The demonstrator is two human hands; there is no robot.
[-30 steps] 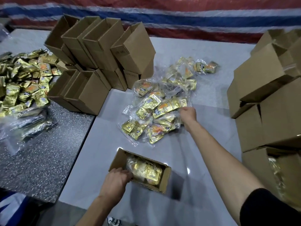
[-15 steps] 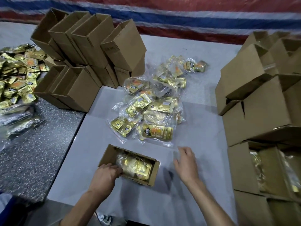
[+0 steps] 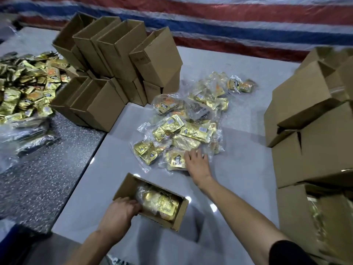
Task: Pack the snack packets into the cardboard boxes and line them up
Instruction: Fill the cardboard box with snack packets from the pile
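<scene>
Nearest us, the left hand [image 3: 120, 213] grips the near-left end of an open box [image 3: 125, 186], fingers [image 3: 133, 204] curled over its rim and reaching inside. The box lies askew on the pale surface [image 3: 238, 178], open side up, and holds gold packets [image 3: 160, 204] wrapped in clear film, which we see filling most of it. The right arm, dark sleeve [image 3: 286, 253] at its near end, reaches forward past the right of the box. The right hand [image 3: 197, 163] rests palm down on the near edge of the pile [image 3: 183, 127], fingers [image 3: 190, 155] spread over a bagged gold packet [image 3: 175, 159]; we cannot tell whether they pinch the film. The pile is a loose spread of clear bags with gold packets, lying mid-surface just beyond the box and apart from it. At right, we note stacked filled boxes [image 3: 315, 140], some with flaps open and gold showing inside the nearest. At left, a speckled surface [image 3: 38, 178] adjoins the pale one and carries crumpled clear bags [image 3: 28, 138] and, beyond them, a heap [image 3: 24, 87] of loose gold packets. Further back, between heap and pile, empty boxes [image 3: 114, 64] stand stacked in two tiers, open ends up and leaning left. A red, white and blue striped tarp [image 3: 210, 22] closes the far edge.
</scene>
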